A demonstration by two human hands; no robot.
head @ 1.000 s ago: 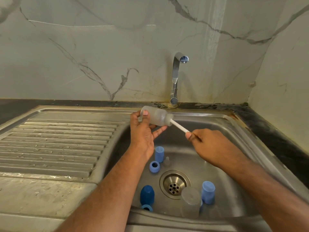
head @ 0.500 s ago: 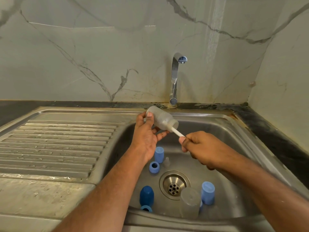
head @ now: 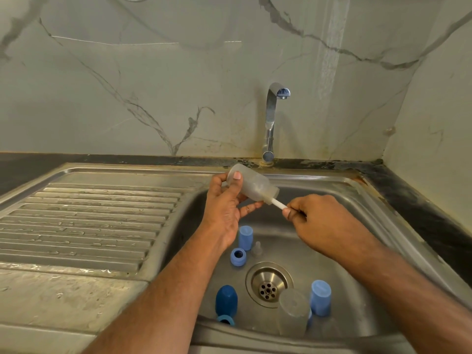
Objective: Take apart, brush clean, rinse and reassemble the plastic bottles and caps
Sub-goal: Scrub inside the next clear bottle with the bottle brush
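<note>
While left hand (head: pixel 224 208) grips frosted bottle (head: pixel 251 185) tilted over the sink (head: pixel 332 185) — thumb curled on its base — right hand (head: pixel 321 221) pinches white brush handle (head: pixel 279 204) entering the neck.

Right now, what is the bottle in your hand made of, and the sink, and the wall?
The bottle looks like frosted, see-through plastic: you can dimly see the brush stick going inside. The sink seems to be stainless steel, grey and brushed, with soft shine and water spots. The wall looks like polished marble or marble-look tile, pale with dark veins; which one is hard to tell.
</note>
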